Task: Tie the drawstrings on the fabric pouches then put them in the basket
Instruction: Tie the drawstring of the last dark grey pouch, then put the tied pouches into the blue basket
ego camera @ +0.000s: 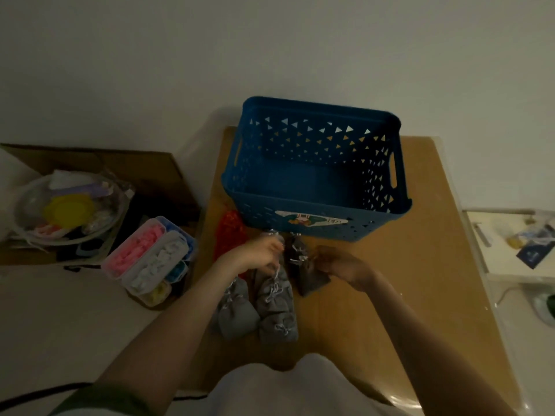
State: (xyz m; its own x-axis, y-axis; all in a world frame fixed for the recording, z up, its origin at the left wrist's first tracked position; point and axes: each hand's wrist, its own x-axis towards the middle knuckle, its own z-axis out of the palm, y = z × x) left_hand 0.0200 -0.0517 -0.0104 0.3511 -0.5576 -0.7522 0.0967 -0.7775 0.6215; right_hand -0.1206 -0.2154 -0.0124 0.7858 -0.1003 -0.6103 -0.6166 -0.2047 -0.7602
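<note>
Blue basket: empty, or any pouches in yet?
Empty: the basket shows a bare blue floor inside; the grey pouches lie on the table in front of it.

Blue basket [315, 219] looks like smooth molded plastic, the grey pouches [274, 307] are soft matt cloth, and the surface [405, 280] is plain brown cardboard-looking stuff.

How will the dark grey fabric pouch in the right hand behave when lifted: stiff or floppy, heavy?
Probably floppy: the dark grey fabric pouch crumples where the right hand grips it. Likely light: its flat body looks nearly empty. Unlikely to roll.
</note>
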